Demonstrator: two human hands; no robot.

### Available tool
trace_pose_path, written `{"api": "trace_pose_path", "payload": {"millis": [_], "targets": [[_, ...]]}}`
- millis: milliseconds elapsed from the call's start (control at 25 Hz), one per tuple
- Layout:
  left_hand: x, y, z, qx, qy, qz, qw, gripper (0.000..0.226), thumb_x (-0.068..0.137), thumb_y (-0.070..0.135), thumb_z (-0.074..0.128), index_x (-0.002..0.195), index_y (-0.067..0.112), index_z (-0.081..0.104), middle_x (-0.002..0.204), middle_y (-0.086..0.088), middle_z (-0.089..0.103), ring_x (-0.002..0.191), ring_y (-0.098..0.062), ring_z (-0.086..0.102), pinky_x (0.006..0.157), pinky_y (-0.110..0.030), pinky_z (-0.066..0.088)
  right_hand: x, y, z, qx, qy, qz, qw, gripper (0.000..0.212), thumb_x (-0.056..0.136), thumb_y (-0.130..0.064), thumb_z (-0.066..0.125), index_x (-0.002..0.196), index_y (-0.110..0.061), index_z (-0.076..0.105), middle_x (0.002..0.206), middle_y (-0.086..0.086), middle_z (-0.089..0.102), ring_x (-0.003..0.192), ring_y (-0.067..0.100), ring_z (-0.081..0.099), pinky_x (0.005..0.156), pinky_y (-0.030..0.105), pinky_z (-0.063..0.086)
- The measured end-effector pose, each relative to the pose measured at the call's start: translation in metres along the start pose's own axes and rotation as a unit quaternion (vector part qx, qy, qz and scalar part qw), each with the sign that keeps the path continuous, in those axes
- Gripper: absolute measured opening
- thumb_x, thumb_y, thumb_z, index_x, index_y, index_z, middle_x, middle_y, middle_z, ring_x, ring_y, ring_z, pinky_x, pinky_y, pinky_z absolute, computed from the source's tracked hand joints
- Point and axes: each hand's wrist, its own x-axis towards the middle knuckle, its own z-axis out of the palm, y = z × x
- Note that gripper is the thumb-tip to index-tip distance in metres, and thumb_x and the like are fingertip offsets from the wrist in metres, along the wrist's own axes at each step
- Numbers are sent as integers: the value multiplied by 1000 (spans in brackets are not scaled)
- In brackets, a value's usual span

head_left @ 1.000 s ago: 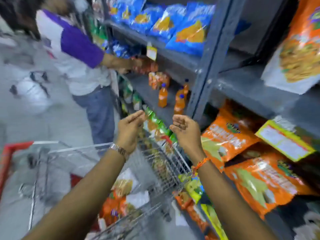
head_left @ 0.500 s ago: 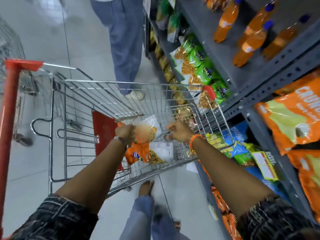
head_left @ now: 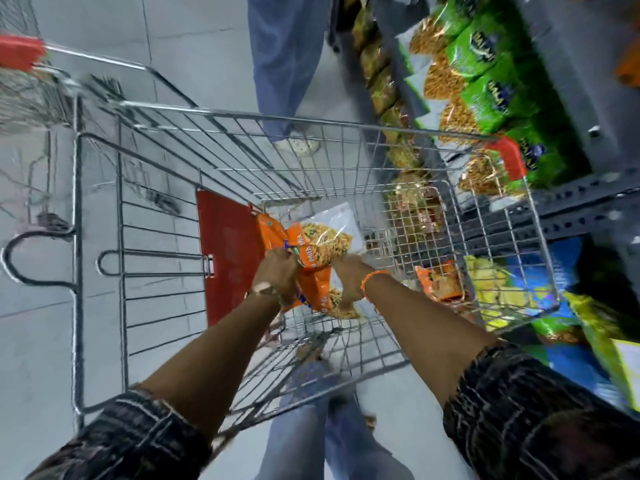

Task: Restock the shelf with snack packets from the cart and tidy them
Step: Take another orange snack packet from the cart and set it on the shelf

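Head view looks straight down into a wire cart that fills the middle of the frame. Both arms reach in from the bottom of the frame, with dark patterned sleeves pushed up.

At the center, the left hand is closed around the edge of an orange snack packet. It wears a watch on the wrist. Just to the right, the right hand also grips the packets from the other side, fingers curled tight. It has an orange band on the wrist. A second packet, clear and white with yellow snacks inside, lies right above the hands, touching the orange one. All of them sit low in the cart, beside a red flap on the left.

On the right side of the frame stands a grey shelf. Green packets are lined up on it in the upper right. Blue and yellow packets show lower right, behind the cart wires.

At the top of the frame, another person's legs in blue jeans stand by the cart, with a white shoe. The floor is pale grey tile.
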Motion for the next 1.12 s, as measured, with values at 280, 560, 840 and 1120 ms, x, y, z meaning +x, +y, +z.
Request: {"api": "trace_pose_path", "payload": {"millis": [280,560,840,1120], "targets": [[12,-17,-1,-37,-9,56,998,14,93,9,57,95,9,71,87,-10,73,80,-28,71,66,-32,55,53,-2,30,-27,35,-69,997,124,54,-41,95,152,-8,26,149,20,46,126,40,56,93,49,56],[15,5,-57,-173,110,11,979,10,88,12,69,96,10,74,87,-10,75,87,-29,69,69,-29,44,38,31,19,131,119,-52,983,102,47,-24,99,137,-11,55,133,13,63,119,37,63,104,42,51],[-9,43,-137,-315,189,33,930,30,65,36,90,74,20,67,64,10,63,62,-7,58,58,-20,46,-9,66,-3,231,185,-69,953,55,46,-24,97,93,-9,74,91,7,77,87,27,74,83,37,59],[-61,66,-185,-452,257,58,852,85,43,50,95,119,25,64,121,5,68,110,-13,63,92,-25,53,-114,108,-29,422,274,-148,851,69,48,-17,96,113,-13,72,110,5,78,102,24,74,95,48,57]]}}
